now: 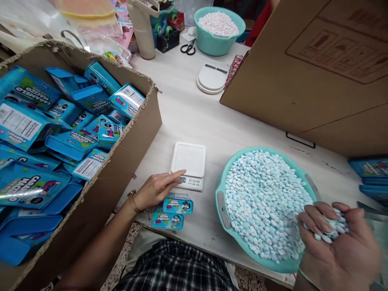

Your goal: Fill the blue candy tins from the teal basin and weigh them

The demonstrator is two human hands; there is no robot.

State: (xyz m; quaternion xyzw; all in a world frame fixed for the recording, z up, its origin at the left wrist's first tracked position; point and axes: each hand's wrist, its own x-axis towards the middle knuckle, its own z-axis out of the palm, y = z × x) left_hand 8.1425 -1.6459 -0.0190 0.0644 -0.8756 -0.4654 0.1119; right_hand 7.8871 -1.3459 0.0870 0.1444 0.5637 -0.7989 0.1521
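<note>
My left hand (157, 186) reaches to the small white scale (188, 165), its forefinger stretched out and touching the scale's front panel. Two small blue candy tins (172, 213) lie just below that hand near the table's edge. My right hand (336, 238) is palm up at the lower right, cupping a handful of pale blue candies (332, 228). It hovers over the right rim of a teal basin (222, 208) filled with the same candies.
A big cardboard box (130, 149) of blue candy packs fills the left. Another large carton (306, 72) stands at the right. Behind are a second white scale (212, 79), scissors (188, 48), a teal bowl (218, 30) of white candies and more blue packs (371, 173).
</note>
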